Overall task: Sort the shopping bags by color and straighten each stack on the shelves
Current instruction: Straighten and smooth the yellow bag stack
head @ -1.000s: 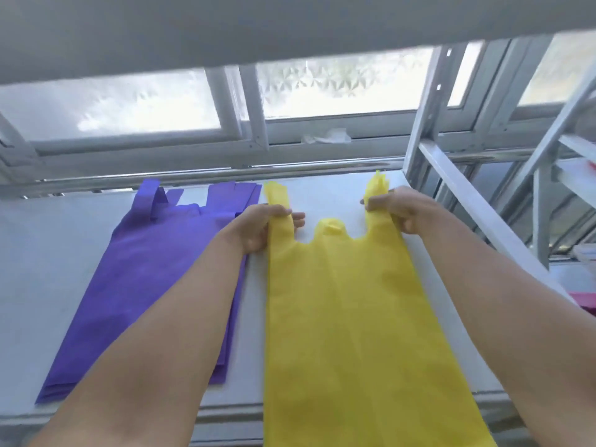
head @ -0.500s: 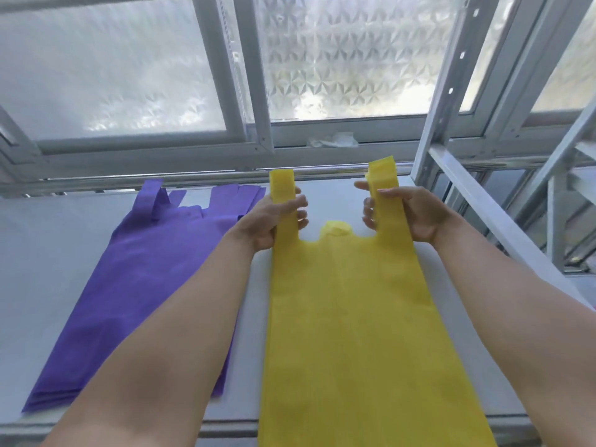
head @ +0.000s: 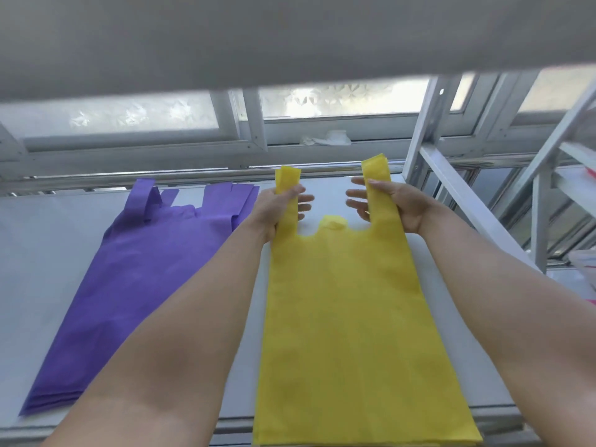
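Note:
A stack of yellow shopping bags (head: 351,317) lies lengthwise on the white shelf (head: 42,246), its bottom edge hanging over the shelf's front lip. My left hand (head: 277,208) grips the left handle strip of the yellow bags, and my right hand (head: 393,204) grips the right handle strip; both strips stick up past my fingers. To the left lies a stack of purple shopping bags (head: 138,279), flat and angled, with its handles spread unevenly toward the window. Neither hand touches the purple stack.
The underside of an upper shelf (head: 290,37) fills the top of the view. Behind the shelf runs a frosted window (head: 342,98) with a crumpled white scrap (head: 329,139) on its sill. A white metal rack upright and brace (head: 458,195) stand close at the right.
The camera has dropped, so the upper shelf again covers the top of the view. Both hands keep hold of the yellow handles, with the bags shifted a little nearer the window.

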`<action>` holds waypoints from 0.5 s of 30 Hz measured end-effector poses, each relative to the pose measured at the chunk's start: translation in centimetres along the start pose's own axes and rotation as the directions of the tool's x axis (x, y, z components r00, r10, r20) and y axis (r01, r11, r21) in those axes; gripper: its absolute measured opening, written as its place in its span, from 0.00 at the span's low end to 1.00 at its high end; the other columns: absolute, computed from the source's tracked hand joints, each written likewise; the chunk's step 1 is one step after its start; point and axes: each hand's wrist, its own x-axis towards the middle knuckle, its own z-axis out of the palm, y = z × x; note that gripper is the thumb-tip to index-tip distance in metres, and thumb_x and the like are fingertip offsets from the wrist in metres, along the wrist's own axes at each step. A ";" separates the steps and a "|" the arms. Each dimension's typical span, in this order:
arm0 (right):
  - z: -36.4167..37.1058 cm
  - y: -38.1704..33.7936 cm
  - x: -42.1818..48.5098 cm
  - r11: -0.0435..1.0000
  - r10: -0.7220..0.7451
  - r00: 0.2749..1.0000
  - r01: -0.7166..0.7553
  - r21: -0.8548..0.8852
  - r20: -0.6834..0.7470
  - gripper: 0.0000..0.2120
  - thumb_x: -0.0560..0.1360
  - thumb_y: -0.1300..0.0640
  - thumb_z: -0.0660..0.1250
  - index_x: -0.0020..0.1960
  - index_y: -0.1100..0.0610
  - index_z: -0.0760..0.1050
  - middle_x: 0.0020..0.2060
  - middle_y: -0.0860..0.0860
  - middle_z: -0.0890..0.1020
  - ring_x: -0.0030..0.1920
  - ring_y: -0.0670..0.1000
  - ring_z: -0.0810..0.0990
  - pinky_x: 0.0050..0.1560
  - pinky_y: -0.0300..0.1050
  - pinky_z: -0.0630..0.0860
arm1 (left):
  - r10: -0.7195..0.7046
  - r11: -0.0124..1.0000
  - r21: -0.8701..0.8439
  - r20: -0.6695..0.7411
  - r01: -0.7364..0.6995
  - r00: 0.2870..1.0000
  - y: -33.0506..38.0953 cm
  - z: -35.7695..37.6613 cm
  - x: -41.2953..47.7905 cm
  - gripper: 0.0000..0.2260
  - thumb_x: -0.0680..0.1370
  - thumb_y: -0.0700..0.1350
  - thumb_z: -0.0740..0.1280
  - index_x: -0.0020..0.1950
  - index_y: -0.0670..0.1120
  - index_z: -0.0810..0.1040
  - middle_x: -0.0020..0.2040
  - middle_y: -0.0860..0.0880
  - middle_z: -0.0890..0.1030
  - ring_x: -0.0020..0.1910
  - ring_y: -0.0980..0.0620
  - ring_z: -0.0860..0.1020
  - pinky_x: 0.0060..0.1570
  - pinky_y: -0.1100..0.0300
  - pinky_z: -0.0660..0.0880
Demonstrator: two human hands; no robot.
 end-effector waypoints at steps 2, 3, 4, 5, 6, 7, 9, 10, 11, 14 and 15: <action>0.4 -0.2 -0.1 0.995 0.047 0.990 -0.058 -0.086 -0.133 0.22 0.81 0.53 0.69 0.72 0.62 0.73 0.60 0.57 0.84 0.57 0.55 0.86 0.59 0.51 0.80 | -0.022 0.996 0.089 -0.087 0.030 0.996 -0.1 0.3 -0.1 0.16 0.78 0.48 0.75 0.59 0.37 0.83 0.54 0.40 0.87 0.46 0.47 0.85 0.54 0.48 0.82; 0.6 -0.2 -0.3 0.989 0.049 0.975 -0.077 -0.124 -0.215 0.23 0.79 0.55 0.71 0.70 0.65 0.74 0.57 0.58 0.84 0.52 0.56 0.86 0.55 0.52 0.82 | -0.028 0.991 0.127 -0.128 0.045 0.991 -0.1 0.2 -0.5 0.15 0.77 0.47 0.77 0.56 0.38 0.84 0.53 0.40 0.87 0.44 0.46 0.85 0.52 0.46 0.83; 0.7 -0.1 -0.7 0.982 0.026 0.952 -0.081 -0.168 -0.307 0.22 0.77 0.56 0.73 0.67 0.67 0.75 0.53 0.60 0.84 0.49 0.57 0.85 0.53 0.53 0.82 | -0.029 0.984 0.171 -0.178 0.060 0.984 -0.1 -0.2 -0.6 0.14 0.75 0.48 0.78 0.53 0.38 0.84 0.50 0.41 0.88 0.43 0.46 0.84 0.49 0.46 0.83; 0.7 0.0 -1.1 0.973 -0.012 0.918 -0.081 -0.216 -0.395 0.19 0.76 0.58 0.74 0.62 0.67 0.77 0.51 0.60 0.83 0.47 0.58 0.84 0.52 0.54 0.81 | -0.031 0.971 0.222 -0.233 0.084 0.972 0.0 -0.7 -0.9 0.14 0.73 0.49 0.78 0.48 0.39 0.84 0.45 0.44 0.86 0.40 0.47 0.82 0.44 0.47 0.82; 0.6 0.2 -1.6 0.958 -0.044 0.880 -0.097 -0.271 -0.472 0.17 0.74 0.58 0.75 0.58 0.66 0.78 0.49 0.60 0.82 0.46 0.58 0.83 0.50 0.55 0.82 | -0.035 0.959 0.260 -0.291 0.114 0.956 0.0 -1.3 -1.3 0.13 0.72 0.49 0.79 0.46 0.41 0.82 0.41 0.45 0.83 0.38 0.48 0.80 0.39 0.50 0.81; 0.6 0.3 -2.3 0.939 -0.063 0.848 -0.128 -0.319 -0.526 0.17 0.73 0.57 0.75 0.57 0.66 0.78 0.49 0.60 0.83 0.45 0.58 0.84 0.50 0.55 0.83 | -0.056 0.953 0.262 -0.332 0.149 0.942 0.1 -1.7 -2.0 0.11 0.72 0.47 0.78 0.46 0.41 0.81 0.40 0.44 0.80 0.37 0.47 0.79 0.36 0.53 0.80; 1.0 0.9 -4.4 0.892 -0.043 0.821 -0.226 -0.392 -0.570 0.20 0.73 0.55 0.74 0.60 0.66 0.77 0.53 0.61 0.84 0.49 0.58 0.86 0.51 0.57 0.85 | -0.153 0.952 0.203 -0.341 0.231 0.928 0.4 -2.1 -4.3 0.11 0.75 0.42 0.74 0.54 0.38 0.79 0.43 0.41 0.82 0.36 0.45 0.82 0.33 0.56 0.82; 1.5 1.2 -5.9 0.864 -0.024 0.818 -0.272 -0.423 -0.575 0.21 0.74 0.54 0.74 0.61 0.66 0.77 0.54 0.62 0.84 0.51 0.59 0.86 0.52 0.58 0.85 | -0.212 0.942 0.184 -0.317 0.280 0.924 0.5 -2.3 -5.7 0.13 0.76 0.41 0.72 0.57 0.36 0.78 0.44 0.40 0.83 0.36 0.46 0.83 0.34 0.56 0.83; 2.0 1.6 -7.5 0.831 -0.003 0.818 -0.318 -0.456 -0.576 0.21 0.76 0.54 0.73 0.62 0.67 0.76 0.54 0.62 0.83 0.53 0.59 0.86 0.53 0.58 0.85 | -0.270 0.927 0.181 -0.289 0.330 0.918 0.5 -2.4 -7.5 0.13 0.77 0.41 0.71 0.58 0.36 0.78 0.45 0.40 0.84 0.37 0.46 0.84 0.36 0.55 0.84; 3.6 3.0 -12.6 0.737 0.051 0.824 -0.413 -0.536 -0.564 0.24 0.78 0.54 0.71 0.66 0.70 0.75 0.58 0.65 0.82 0.53 0.61 0.86 0.50 0.56 0.86 | -0.406 0.860 0.231 -0.231 0.456 0.884 -0.2 -2.3 -13.3 0.11 0.79 0.42 0.69 0.57 0.36 0.79 0.44 0.40 0.84 0.37 0.46 0.84 0.39 0.54 0.84; 3.8 3.7 -14.4 0.724 0.060 0.825 -0.424 -0.544 -0.562 0.25 0.78 0.54 0.70 0.67 0.71 0.73 0.61 0.67 0.81 0.54 0.62 0.86 0.49 0.56 0.86 | -0.438 0.837 0.251 -0.226 0.487 0.870 -0.5 -2.2 -15.3 0.11 0.80 0.41 0.68 0.57 0.36 0.79 0.44 0.40 0.84 0.36 0.47 0.84 0.38 0.55 0.84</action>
